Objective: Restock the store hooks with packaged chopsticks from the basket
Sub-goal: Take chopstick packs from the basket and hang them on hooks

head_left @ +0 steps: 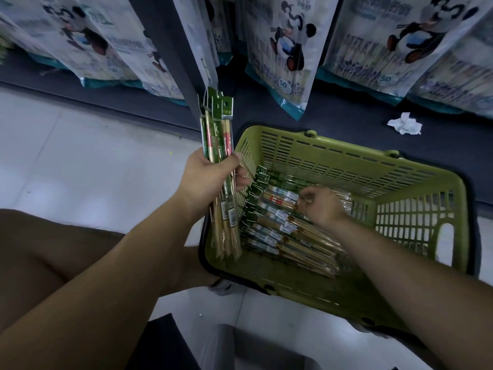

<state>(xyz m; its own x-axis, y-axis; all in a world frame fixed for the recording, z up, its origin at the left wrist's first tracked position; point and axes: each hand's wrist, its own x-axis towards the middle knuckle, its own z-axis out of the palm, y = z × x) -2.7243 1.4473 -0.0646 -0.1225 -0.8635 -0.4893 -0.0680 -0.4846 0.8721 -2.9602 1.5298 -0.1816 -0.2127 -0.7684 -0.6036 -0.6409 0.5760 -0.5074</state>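
A green plastic basket (416,182) sits on the floor with several packaged chopsticks (280,236) lying flat inside it. My left hand (213,174) grips an upright bundle of chopstick packs (217,134) with green header cards, held over the basket's left rim. My right hand (320,206) is down inside the basket with its fingers curled, pinching at a pack on top of the pile. No hooks are visible; the display above is cut off by the frame's top edge.
Large white bags with panda prints (280,54) hang in rows across the top, above a dark base shelf (346,124). A crumpled white tissue (404,124) lies on that shelf. White tiled floor (80,169) spreads to the left; my knee (40,249) is at lower left.
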